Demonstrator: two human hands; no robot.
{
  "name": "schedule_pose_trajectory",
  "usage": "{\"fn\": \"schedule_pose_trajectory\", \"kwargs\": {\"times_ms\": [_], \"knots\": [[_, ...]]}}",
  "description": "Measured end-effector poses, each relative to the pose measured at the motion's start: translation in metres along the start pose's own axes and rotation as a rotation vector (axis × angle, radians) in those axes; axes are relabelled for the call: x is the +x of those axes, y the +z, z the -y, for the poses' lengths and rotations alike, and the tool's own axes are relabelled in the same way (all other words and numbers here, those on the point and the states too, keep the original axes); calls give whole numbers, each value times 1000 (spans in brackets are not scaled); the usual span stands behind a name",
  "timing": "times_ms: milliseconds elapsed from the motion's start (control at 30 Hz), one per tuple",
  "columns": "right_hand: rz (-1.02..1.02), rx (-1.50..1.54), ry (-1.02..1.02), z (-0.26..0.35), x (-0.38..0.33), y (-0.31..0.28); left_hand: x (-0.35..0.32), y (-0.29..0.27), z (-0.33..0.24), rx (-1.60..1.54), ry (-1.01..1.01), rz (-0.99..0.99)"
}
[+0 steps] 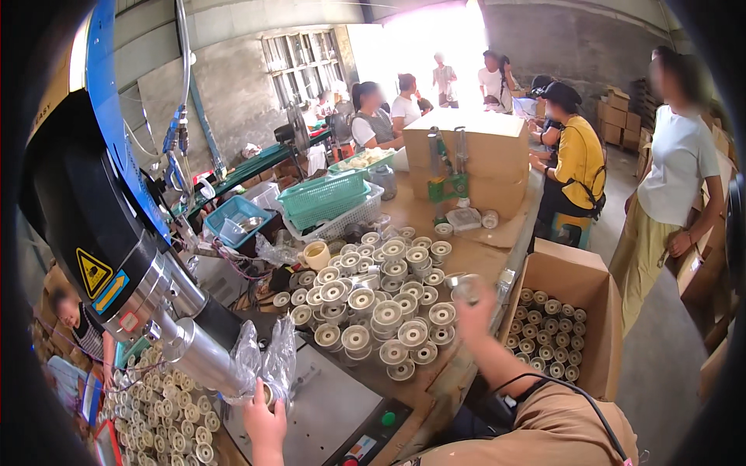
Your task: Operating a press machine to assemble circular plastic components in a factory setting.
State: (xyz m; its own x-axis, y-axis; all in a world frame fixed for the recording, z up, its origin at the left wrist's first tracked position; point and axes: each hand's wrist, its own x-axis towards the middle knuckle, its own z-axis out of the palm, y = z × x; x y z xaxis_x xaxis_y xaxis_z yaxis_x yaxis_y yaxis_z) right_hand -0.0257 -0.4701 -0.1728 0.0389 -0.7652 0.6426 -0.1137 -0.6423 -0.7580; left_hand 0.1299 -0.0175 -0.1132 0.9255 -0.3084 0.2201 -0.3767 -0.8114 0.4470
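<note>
At the lower left, my left hand (264,423) is closed on a round metal part, apparently a spool (270,394), beneath the tip of the silver machine cylinder (203,359). Clear plastic film (278,353) hangs around that tip. My right hand (475,314) grips a silvery metal spool (465,289), slightly blurred, above the table's right edge. Between my hands stands a heap of flanged metal spools (387,312), some stacked on others. The grey metal work plate (330,404) lies under the cylinder, beside my left hand.
An open cardboard box (606,311) with rows of spools stands at my right. More spools (167,412) fill the lower left. Behind the heap are a green basket (322,200), a cup (315,255) and a large carton (497,171). Several people sit or stand beyond; one (672,155) stands at right.
</note>
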Motion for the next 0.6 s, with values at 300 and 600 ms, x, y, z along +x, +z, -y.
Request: {"fn": "schedule_pose_trajectory", "kwargs": {"times_ms": [300, 600], "knots": [[572, -433, 590, -124, 56, 12, -69, -20, 16, 266, 335, -292], [235, -611, 147, -113, 7, 16, -189, -30, 70, 97, -113, -145]]}}
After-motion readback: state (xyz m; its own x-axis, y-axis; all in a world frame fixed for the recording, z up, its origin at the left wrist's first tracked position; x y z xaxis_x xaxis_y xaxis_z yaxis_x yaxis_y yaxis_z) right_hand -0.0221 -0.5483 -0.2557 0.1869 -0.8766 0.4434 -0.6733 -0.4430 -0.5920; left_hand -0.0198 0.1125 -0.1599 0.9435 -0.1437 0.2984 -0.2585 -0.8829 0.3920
